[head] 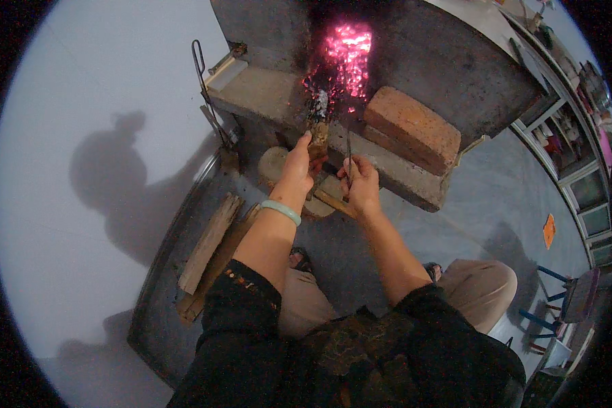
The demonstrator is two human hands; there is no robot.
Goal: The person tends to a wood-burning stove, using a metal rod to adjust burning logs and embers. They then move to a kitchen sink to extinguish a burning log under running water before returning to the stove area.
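My left hand (298, 166), with a pale green bangle on the wrist, grips the near end of a piece of firewood (318, 136). The wood's far end is charred and ash-white, lying at the mouth of a stove among glowing embers (349, 53). A thin metal rod (349, 137) is held in my right hand (361, 183) and points up toward the fire. Its far end is lost against the dark opening and the embers. Below both hands, partly hidden by them, are cut wood pieces (322, 205) on the floor.
A red brick (413, 125) rests on the stove's concrete ledge (398, 171), right of the fire. Metal fire tongs (206, 86) lean at the left wall. Split logs (211, 245) lie on the floor at left. A small stool (576, 296) and glass-fronted cabinets (589, 196) are at right.
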